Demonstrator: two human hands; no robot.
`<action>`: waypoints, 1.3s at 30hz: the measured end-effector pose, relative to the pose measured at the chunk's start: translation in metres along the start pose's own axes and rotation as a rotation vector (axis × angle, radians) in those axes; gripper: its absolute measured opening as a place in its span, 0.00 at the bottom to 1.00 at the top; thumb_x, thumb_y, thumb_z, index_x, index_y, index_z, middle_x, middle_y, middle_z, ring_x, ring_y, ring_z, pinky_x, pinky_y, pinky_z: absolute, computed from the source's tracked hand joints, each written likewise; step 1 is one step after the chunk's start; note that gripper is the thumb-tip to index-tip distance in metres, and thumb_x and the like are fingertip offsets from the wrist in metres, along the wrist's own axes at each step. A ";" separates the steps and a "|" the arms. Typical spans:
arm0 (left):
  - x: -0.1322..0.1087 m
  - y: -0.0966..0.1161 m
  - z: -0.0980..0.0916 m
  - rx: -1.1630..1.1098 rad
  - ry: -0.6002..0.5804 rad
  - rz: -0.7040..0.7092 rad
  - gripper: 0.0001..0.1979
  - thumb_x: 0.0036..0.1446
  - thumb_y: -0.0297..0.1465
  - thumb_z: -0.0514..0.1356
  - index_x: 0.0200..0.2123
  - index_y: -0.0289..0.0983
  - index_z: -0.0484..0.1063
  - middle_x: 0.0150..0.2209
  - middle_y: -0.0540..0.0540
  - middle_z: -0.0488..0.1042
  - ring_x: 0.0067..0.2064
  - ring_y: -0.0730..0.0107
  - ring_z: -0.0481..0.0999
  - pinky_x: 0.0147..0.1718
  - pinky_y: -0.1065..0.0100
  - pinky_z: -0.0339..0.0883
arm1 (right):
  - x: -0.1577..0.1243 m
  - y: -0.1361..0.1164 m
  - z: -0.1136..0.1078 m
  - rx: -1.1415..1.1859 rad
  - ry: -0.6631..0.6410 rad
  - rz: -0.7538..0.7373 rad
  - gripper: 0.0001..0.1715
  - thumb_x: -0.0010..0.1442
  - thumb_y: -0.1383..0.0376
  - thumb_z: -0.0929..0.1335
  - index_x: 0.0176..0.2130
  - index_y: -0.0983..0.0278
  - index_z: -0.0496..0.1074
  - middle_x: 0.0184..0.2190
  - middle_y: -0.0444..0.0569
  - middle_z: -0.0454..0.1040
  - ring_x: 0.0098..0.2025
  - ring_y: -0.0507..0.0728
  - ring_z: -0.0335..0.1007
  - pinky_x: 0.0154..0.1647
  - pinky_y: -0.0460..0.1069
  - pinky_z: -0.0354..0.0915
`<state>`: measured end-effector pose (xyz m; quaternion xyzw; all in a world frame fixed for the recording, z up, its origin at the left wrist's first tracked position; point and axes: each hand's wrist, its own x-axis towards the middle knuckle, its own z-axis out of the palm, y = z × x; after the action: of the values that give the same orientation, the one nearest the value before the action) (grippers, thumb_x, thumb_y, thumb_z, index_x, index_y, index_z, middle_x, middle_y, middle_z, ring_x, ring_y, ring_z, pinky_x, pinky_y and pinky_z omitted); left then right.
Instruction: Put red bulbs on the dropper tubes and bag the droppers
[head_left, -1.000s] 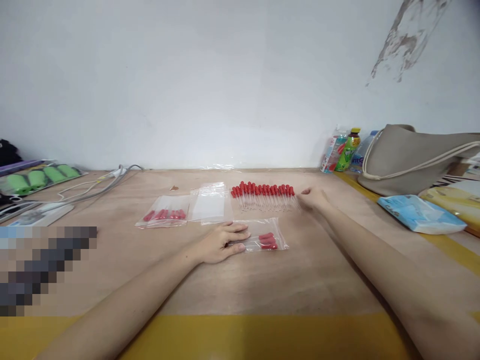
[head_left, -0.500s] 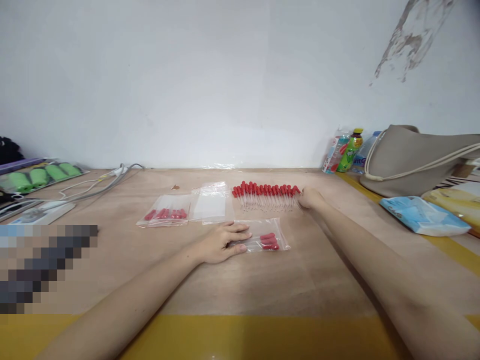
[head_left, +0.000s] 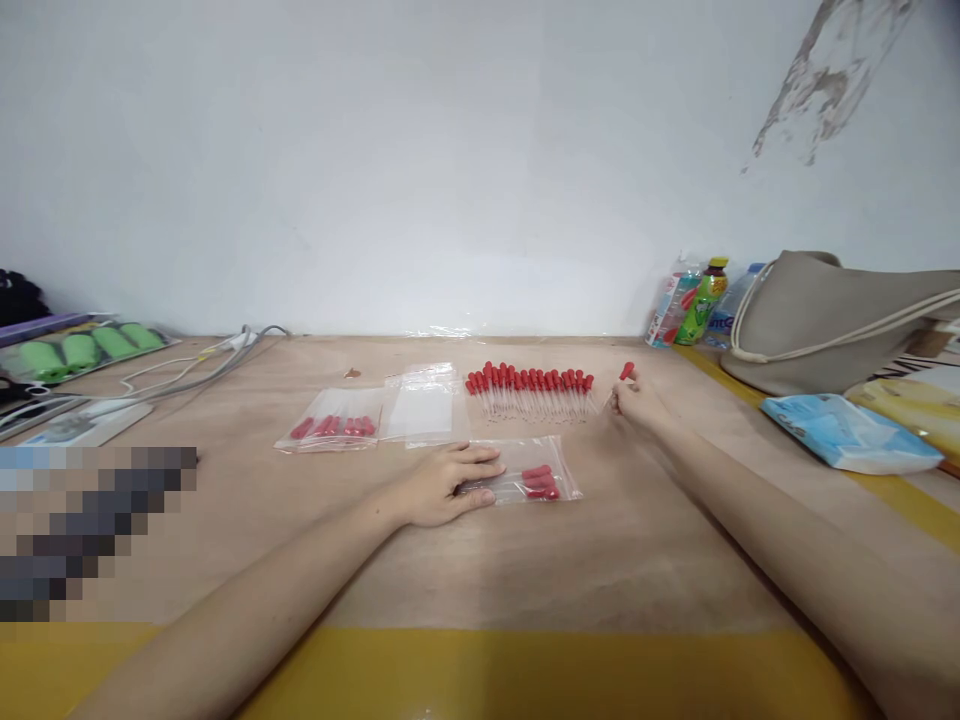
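My left hand lies flat with its fingers stretched over the left part of a clear zip bag. Red dropper bulbs show inside the bag's right end. Beyond the row's right end, my right hand pinches a dropper by its bulb area, the red bulb pointing up and the thin clear tube slanting down to the left. A row of droppers with red bulbs and clear tubes lies just left of it. Another zip bag with red-bulbed droppers and flat clear bags lie left of the row.
Bottles, a grey bag and a blue tissue pack occupy the right side. Cables, a power strip and a pack of green items lie at left. The wall bounds the table's back.
My right hand has lifted a dropper from the right end of the row and drawn it slightly right. My left hand stays on the bag.
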<state>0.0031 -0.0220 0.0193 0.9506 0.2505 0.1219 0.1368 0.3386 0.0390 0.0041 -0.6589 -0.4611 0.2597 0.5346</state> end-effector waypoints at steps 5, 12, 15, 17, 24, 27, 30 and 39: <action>0.001 0.001 -0.001 0.025 -0.002 -0.003 0.24 0.58 0.44 0.50 0.57 0.44 0.57 0.58 0.47 0.58 0.59 0.65 0.57 0.59 0.58 0.46 | -0.066 -0.006 0.015 0.276 -0.259 -0.100 0.50 0.48 0.64 0.64 0.59 0.60 0.29 0.22 0.35 0.63 0.17 0.49 0.63 0.18 0.45 0.64; 0.001 0.004 -0.001 0.023 0.006 -0.022 0.28 0.57 0.45 0.50 0.59 0.42 0.53 0.58 0.47 0.59 0.58 0.64 0.59 0.59 0.57 0.46 | -0.096 -0.017 0.031 0.469 -0.176 0.035 0.32 0.46 0.64 0.68 0.46 0.58 0.48 0.24 0.36 0.65 0.23 0.51 0.70 0.27 0.49 0.71; 0.001 0.006 -0.003 0.031 0.001 -0.043 0.29 0.57 0.45 0.50 0.59 0.41 0.52 0.57 0.46 0.60 0.58 0.61 0.59 0.58 0.56 0.48 | -0.100 -0.016 0.031 0.518 -0.286 0.103 0.21 0.48 0.60 0.67 0.40 0.60 0.55 0.24 0.39 0.67 0.25 0.51 0.71 0.32 0.50 0.70; 0.001 0.007 -0.004 0.030 0.003 -0.049 0.29 0.57 0.46 0.50 0.59 0.41 0.51 0.57 0.46 0.60 0.58 0.60 0.58 0.57 0.56 0.50 | -0.100 -0.013 0.028 0.480 -0.357 0.089 0.18 0.47 0.58 0.68 0.37 0.62 0.61 0.26 0.42 0.69 0.26 0.50 0.70 0.33 0.49 0.69; 0.000 0.005 -0.002 0.023 0.015 -0.049 0.29 0.57 0.46 0.50 0.59 0.42 0.52 0.57 0.46 0.61 0.58 0.60 0.59 0.57 0.56 0.51 | -0.093 -0.006 0.015 0.036 -0.523 -0.296 0.17 0.48 0.59 0.68 0.38 0.63 0.70 0.27 0.44 0.71 0.27 0.51 0.65 0.31 0.49 0.64; 0.001 0.005 -0.001 0.015 0.025 -0.041 0.29 0.57 0.45 0.51 0.59 0.42 0.52 0.57 0.47 0.61 0.57 0.61 0.60 0.57 0.57 0.51 | -0.092 -0.002 0.018 0.002 -0.510 -0.403 0.18 0.48 0.62 0.68 0.41 0.63 0.67 0.30 0.46 0.71 0.30 0.52 0.66 0.32 0.49 0.64; 0.001 0.004 -0.001 0.013 0.032 -0.035 0.29 0.57 0.45 0.51 0.59 0.42 0.52 0.57 0.47 0.61 0.57 0.62 0.60 0.57 0.58 0.51 | -0.093 0.002 0.025 -0.071 -0.432 -0.477 0.21 0.48 0.64 0.68 0.43 0.62 0.64 0.31 0.47 0.71 0.30 0.52 0.65 0.31 0.48 0.63; 0.002 0.002 -0.001 0.021 0.021 -0.032 0.28 0.57 0.46 0.51 0.58 0.42 0.54 0.58 0.46 0.59 0.58 0.63 0.58 0.58 0.57 0.48 | -0.098 -0.008 0.020 -0.061 -0.542 -0.528 0.28 0.52 0.67 0.63 0.54 0.62 0.58 0.32 0.46 0.72 0.33 0.54 0.67 0.35 0.50 0.64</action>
<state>0.0051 -0.0227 0.0208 0.9465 0.2686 0.1269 0.1262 0.2756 -0.0384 -0.0089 -0.4403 -0.7472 0.2639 0.4222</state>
